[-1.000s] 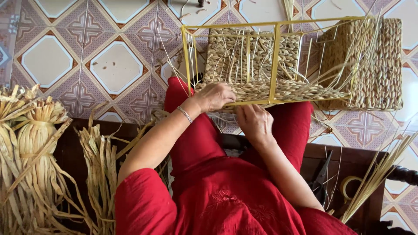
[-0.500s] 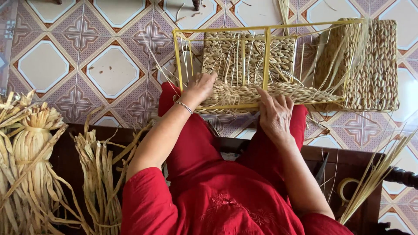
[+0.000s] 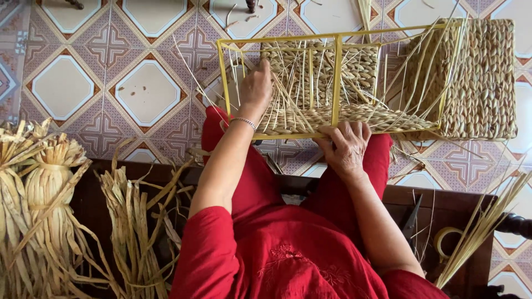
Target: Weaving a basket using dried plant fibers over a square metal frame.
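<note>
At nine o'clock the dried straw bundles (image 3: 39,199) run off the edge; the left hand (image 3: 256,91) hides its own fingertips among the strands.

Yellow wire frame (image 3: 336,72) lay on its side across the knees, open side toward the camera, partly clad in woven straw. Weave (image 3: 354,117) covered the near bottom strip and the back panel; the right end (image 3: 483,77) was fully woven. Loose straws (image 3: 288,91) stuck out, fanned and tilted, inside the left compartment and across the right one.
</note>
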